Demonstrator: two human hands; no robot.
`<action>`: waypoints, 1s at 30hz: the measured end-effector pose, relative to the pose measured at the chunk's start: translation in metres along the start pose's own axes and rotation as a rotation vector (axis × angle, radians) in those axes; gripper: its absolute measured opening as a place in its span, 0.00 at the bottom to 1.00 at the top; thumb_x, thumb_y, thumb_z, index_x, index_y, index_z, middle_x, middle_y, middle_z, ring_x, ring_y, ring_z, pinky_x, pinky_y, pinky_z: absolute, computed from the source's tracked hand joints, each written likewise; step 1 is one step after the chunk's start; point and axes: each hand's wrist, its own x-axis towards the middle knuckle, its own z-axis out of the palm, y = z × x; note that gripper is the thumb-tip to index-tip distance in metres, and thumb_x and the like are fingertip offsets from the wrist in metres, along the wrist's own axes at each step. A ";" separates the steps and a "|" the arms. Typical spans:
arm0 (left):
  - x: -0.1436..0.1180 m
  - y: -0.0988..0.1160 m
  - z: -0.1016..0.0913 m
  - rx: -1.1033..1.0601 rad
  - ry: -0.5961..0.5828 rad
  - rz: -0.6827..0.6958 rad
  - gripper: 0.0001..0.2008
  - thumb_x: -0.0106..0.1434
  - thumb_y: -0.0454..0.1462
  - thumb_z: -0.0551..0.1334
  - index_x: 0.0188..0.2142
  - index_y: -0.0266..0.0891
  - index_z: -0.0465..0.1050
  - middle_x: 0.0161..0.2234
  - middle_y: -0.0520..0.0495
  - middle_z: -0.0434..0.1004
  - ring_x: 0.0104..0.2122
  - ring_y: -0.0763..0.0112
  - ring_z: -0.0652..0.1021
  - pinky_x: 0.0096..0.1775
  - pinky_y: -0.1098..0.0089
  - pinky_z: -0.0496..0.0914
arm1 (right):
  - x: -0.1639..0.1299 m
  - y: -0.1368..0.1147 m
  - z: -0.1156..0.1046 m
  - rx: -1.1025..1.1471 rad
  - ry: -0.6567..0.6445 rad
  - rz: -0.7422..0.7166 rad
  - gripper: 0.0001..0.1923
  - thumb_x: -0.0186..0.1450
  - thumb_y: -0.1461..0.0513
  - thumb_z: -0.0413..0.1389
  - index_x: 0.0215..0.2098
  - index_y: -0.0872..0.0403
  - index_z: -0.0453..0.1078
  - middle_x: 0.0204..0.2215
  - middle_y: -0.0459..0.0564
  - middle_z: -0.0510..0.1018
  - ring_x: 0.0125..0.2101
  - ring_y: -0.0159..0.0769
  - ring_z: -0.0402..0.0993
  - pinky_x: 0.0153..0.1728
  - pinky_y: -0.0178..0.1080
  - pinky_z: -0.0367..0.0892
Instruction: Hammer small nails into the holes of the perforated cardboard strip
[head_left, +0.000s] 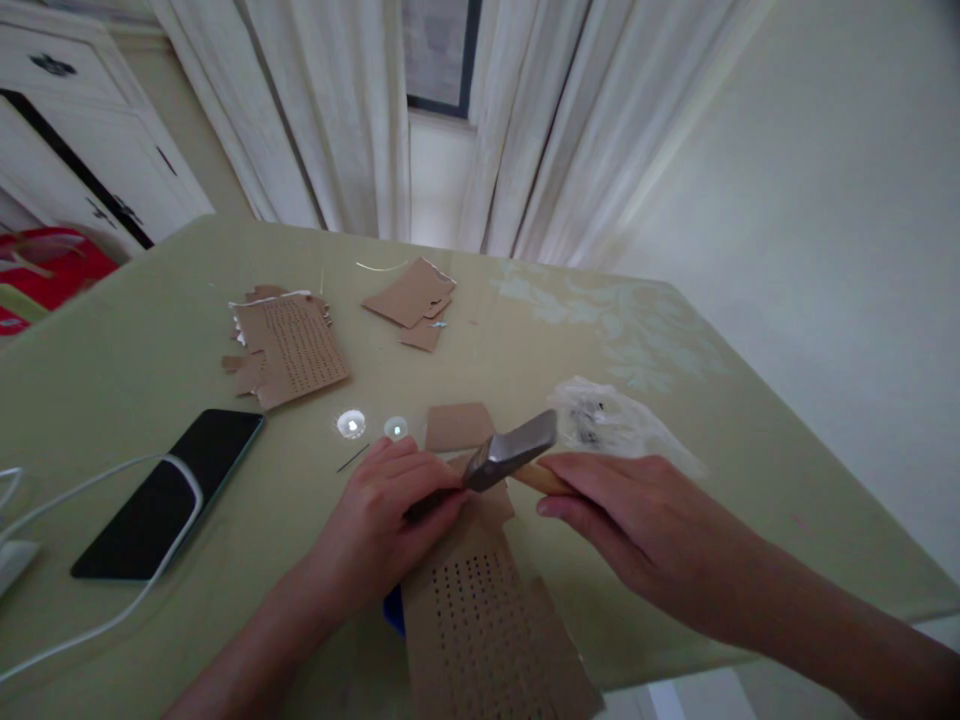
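Pale curtains [292, 120] hang behind a glossy green table [502, 350], where a flat black phone [150, 520] lies under a thin white cable [196, 487]. The right hand [637, 520] wraps its fingers around the light wooden handle of a grey metal hammer [517, 450], whose head is by the left hand's [390, 500] fingertips. Those pinch a dark, mostly hidden tool [427, 503] over brown cardboard [480, 620] with rows of small holes, on the table's near side.

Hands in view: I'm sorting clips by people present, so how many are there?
2: the left hand, closed around a dark tool over the cardboard, and the right hand, to its right, gripping the hammer by its handle.
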 end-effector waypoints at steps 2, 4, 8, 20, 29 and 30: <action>0.000 0.000 0.000 -0.008 -0.011 -0.011 0.05 0.75 0.34 0.66 0.44 0.45 0.82 0.38 0.53 0.88 0.34 0.65 0.78 0.42 0.60 0.67 | -0.001 0.002 0.005 -0.008 -0.025 -0.006 0.15 0.84 0.57 0.50 0.45 0.54 0.75 0.34 0.49 0.85 0.32 0.38 0.83 0.33 0.38 0.68; 0.000 0.000 0.000 -0.013 -0.004 -0.012 0.05 0.75 0.34 0.66 0.43 0.45 0.82 0.38 0.53 0.88 0.35 0.65 0.80 0.43 0.60 0.69 | -0.002 0.004 0.005 -0.010 0.041 -0.011 0.14 0.84 0.57 0.50 0.45 0.53 0.75 0.32 0.48 0.84 0.28 0.36 0.79 0.30 0.37 0.67; 0.001 0.001 0.000 -0.022 -0.004 -0.022 0.05 0.75 0.35 0.66 0.43 0.45 0.83 0.38 0.50 0.89 0.37 0.64 0.82 0.44 0.60 0.73 | -0.004 0.003 -0.007 -0.025 0.167 -0.023 0.12 0.83 0.57 0.53 0.44 0.52 0.75 0.25 0.44 0.79 0.20 0.33 0.69 0.25 0.36 0.62; -0.001 0.002 -0.003 0.031 -0.077 -0.198 0.20 0.63 0.41 0.76 0.54 0.50 0.83 0.53 0.47 0.85 0.50 0.52 0.81 0.54 0.50 0.74 | -0.006 0.002 0.015 -0.100 0.036 -0.098 0.17 0.85 0.55 0.46 0.48 0.54 0.73 0.32 0.49 0.83 0.27 0.38 0.79 0.28 0.39 0.65; -0.002 0.002 -0.001 0.015 -0.050 -0.206 0.20 0.63 0.40 0.76 0.54 0.49 0.81 0.52 0.47 0.86 0.50 0.52 0.82 0.53 0.51 0.73 | -0.003 0.003 0.017 -0.071 0.079 -0.110 0.14 0.85 0.57 0.48 0.51 0.55 0.73 0.34 0.50 0.84 0.27 0.37 0.79 0.30 0.38 0.67; -0.002 0.002 -0.001 0.012 -0.055 -0.202 0.19 0.63 0.41 0.76 0.54 0.49 0.81 0.51 0.47 0.87 0.50 0.52 0.83 0.53 0.51 0.73 | -0.003 0.004 0.018 -0.075 0.056 -0.107 0.14 0.85 0.57 0.48 0.51 0.55 0.73 0.34 0.51 0.84 0.28 0.37 0.79 0.30 0.38 0.67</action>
